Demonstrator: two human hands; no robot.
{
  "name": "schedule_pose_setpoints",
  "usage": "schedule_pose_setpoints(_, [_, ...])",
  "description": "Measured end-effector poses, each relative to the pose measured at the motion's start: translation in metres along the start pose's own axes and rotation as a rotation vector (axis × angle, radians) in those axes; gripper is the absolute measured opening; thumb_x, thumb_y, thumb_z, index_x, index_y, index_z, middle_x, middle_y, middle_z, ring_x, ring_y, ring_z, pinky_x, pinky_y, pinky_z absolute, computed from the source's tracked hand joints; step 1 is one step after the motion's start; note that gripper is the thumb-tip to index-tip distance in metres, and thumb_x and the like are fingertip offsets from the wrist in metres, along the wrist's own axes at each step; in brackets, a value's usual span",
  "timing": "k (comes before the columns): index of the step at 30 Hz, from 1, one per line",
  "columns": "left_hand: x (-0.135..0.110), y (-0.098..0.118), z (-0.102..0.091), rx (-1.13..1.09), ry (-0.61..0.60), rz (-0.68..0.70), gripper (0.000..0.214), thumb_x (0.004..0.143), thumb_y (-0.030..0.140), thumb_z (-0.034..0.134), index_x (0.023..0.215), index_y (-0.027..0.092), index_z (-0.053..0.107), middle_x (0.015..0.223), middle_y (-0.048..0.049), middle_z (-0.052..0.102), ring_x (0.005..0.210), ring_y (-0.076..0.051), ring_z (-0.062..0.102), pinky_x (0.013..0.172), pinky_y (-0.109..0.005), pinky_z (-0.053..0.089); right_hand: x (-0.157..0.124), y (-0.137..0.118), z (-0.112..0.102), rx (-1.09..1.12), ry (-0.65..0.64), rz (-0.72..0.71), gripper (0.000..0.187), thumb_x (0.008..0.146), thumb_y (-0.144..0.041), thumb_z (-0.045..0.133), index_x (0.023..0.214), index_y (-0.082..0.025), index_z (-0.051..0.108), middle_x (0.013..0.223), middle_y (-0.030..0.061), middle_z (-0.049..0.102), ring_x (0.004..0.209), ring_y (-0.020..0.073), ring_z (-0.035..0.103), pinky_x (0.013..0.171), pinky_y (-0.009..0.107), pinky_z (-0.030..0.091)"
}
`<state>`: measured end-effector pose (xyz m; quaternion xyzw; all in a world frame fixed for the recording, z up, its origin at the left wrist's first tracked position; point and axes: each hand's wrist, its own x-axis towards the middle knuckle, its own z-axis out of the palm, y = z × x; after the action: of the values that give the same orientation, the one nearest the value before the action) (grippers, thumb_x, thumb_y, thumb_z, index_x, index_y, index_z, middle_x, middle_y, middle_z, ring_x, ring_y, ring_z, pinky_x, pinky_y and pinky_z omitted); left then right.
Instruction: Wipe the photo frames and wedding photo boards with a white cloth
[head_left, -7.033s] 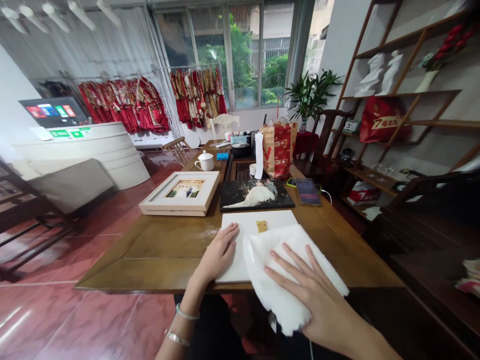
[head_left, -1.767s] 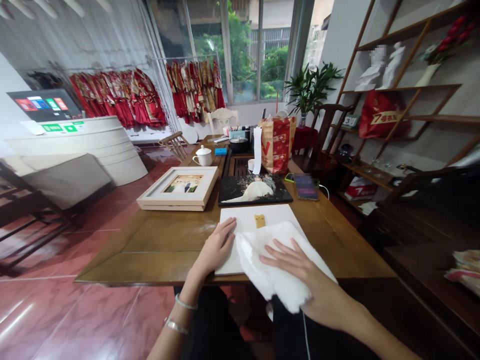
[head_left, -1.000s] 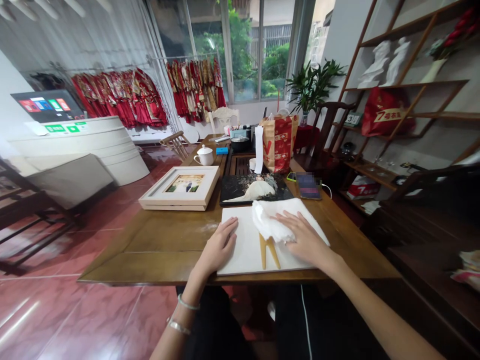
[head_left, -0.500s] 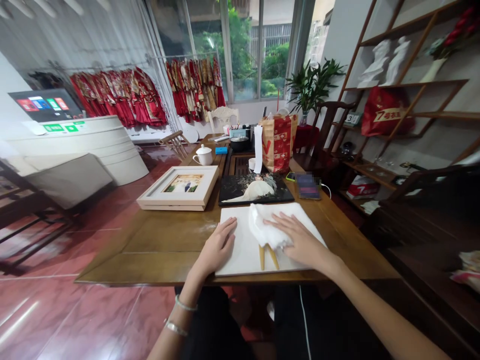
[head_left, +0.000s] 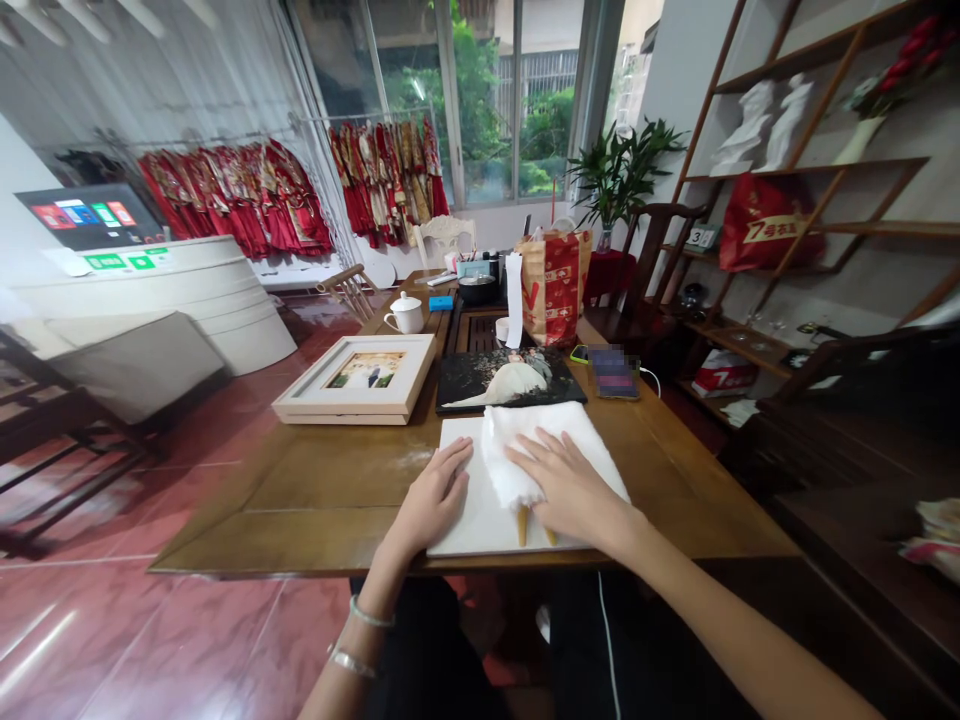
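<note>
A white board [head_left: 457, 520] lies flat at the near edge of the table. My left hand [head_left: 439, 492] rests at the board's left edge, its fingers stretched out. On the board's right part a white cloth [head_left: 506, 450] is spread. My right hand [head_left: 574, 485] lies flat on top of this cloth, fingers extended and slightly apart. From beneath the cloth's near edge two tapered tan leg-like shapes [head_left: 523, 525] poke out; whether they are solid or printed I cannot tell. The cloth hides whatever they belong to.
On the wooden table [head_left: 315, 500] are a framed photo [head_left: 307, 392], a dark picture panel [head_left: 465, 375], a lidded white cup [head_left: 406, 314], a paper bag [head_left: 559, 285] and a tablet-like device [head_left: 613, 372] with a white cable. Dark wooden chairs stand to the right.
My right hand has slid a little to the left, and the cloth's left edge moved with it. Less of the tan shapes shows now. My left hand stays in place.
</note>
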<state>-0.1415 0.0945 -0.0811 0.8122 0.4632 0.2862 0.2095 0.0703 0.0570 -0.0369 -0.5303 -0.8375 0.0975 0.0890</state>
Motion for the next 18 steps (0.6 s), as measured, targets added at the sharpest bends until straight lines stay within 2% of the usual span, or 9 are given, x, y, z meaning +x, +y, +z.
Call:
schedule_pose_setpoints(4, [-0.001, 0.0, 0.0, 0.004, -0.003, 0.003, 0.039, 0.089, 0.024, 0.039, 0.126, 0.02, 0.052, 0.139, -0.0056, 0.046, 0.132, -0.021, 0.037, 0.112, -0.042, 0.028, -0.043, -0.007, 0.0, 0.038, 0.006, -0.043, 0.08, 0.06, -0.009, 0.047, 0.138, -0.023, 0.038, 0.146, 0.0023, 0.034, 0.137, 0.0277, 0.02, 0.112, 0.05, 0.011])
schedule_pose_setpoints(7, [-0.001, 0.0, 0.0, 0.019, -0.012, 0.003, 0.04, 0.089, 0.024, 0.039, 0.127, 0.019, 0.051, 0.14, -0.0061, 0.045, 0.133, -0.021, 0.036, 0.113, -0.042, 0.026, -0.047, 0.005, -0.002, 0.07, 0.024, 0.013, 0.077, 0.062, -0.01, 0.046, 0.137, -0.025, 0.039, 0.144, -0.001, 0.038, 0.135, 0.0238, 0.025, 0.112, 0.046, 0.013])
schedule_pose_setpoints(11, [-0.001, 0.0, -0.001, 0.007, -0.008, 0.015, 0.04, 0.089, 0.025, 0.039, 0.126, 0.02, 0.051, 0.14, -0.0056, 0.045, 0.132, -0.021, 0.037, 0.112, -0.043, 0.027, -0.009, 0.029, -0.009, 0.013, 0.061, 0.165, 0.064, 0.07, -0.016, 0.044, 0.134, -0.018, 0.044, 0.141, 0.0047, 0.043, 0.132, 0.0296, 0.029, 0.109, 0.049, 0.017])
schedule_pose_setpoints(13, [-0.001, 0.0, -0.002, 0.004, -0.007, 0.018, 0.039, 0.089, 0.025, 0.039, 0.126, 0.021, 0.051, 0.139, -0.005, 0.046, 0.132, -0.021, 0.038, 0.112, -0.043, 0.027, 0.017, 0.032, -0.014, -0.014, 0.06, 0.17, 0.058, 0.073, -0.017, 0.042, 0.131, -0.017, 0.048, 0.135, 0.0065, 0.05, 0.126, 0.0311, 0.036, 0.105, 0.048, 0.023])
schedule_pose_setpoints(15, [-0.001, -0.001, -0.002, 0.005, -0.01, 0.019, 0.039, 0.089, 0.025, 0.039, 0.126, 0.021, 0.051, 0.139, -0.0048, 0.046, 0.132, -0.021, 0.038, 0.112, -0.043, 0.027, 0.039, 0.026, -0.017, -0.02, 0.053, 0.13, 0.051, 0.076, -0.019, 0.042, 0.126, -0.018, 0.053, 0.128, 0.0067, 0.057, 0.118, 0.0305, 0.044, 0.101, 0.046, 0.029])
schedule_pose_setpoints(18, [-0.001, -0.002, -0.002, 0.011, -0.008, 0.009, 0.038, 0.089, 0.025, 0.04, 0.125, 0.021, 0.052, 0.138, -0.0062, 0.047, 0.131, -0.022, 0.038, 0.111, -0.043, 0.028, 0.055, 0.006, -0.016, -0.028, 0.043, 0.065, 0.046, 0.076, -0.023, 0.045, 0.12, -0.018, 0.057, 0.125, 0.0093, 0.058, 0.118, 0.0324, 0.043, 0.101, 0.047, 0.028])
